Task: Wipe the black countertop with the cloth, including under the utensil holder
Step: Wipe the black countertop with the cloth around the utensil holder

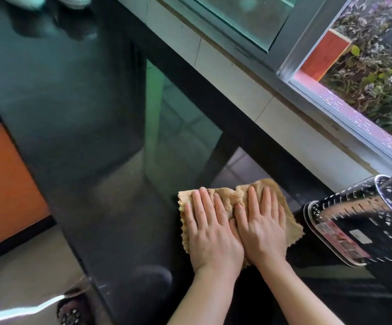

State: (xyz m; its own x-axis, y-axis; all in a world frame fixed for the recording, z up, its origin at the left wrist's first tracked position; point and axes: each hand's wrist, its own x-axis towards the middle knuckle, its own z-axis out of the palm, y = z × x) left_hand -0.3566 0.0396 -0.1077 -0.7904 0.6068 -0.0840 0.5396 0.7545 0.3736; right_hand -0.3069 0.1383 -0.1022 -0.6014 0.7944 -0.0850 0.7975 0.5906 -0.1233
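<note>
A tan, fuzzy cloth point(227, 197) lies flat on the glossy black countertop point(78, 109). My left hand point(211, 233) and my right hand point(261, 227) press down on it side by side, palms flat, fingers spread and pointing away from me. The thumbs touch in the middle. Just right of the cloth stands the perforated black-and-chrome utensil holder point(359, 221), with a label on its near side and a metal handle sticking out of its top. A narrow gap separates the holder from the cloth's right edge.
A tiled backsplash point(237, 73) and a sliding window frame point(307, 73) run along the counter's far side. The counter's left edge drops to an orange cabinet front point(5, 184). Pale objects point(49, 1) sit at the far end.
</note>
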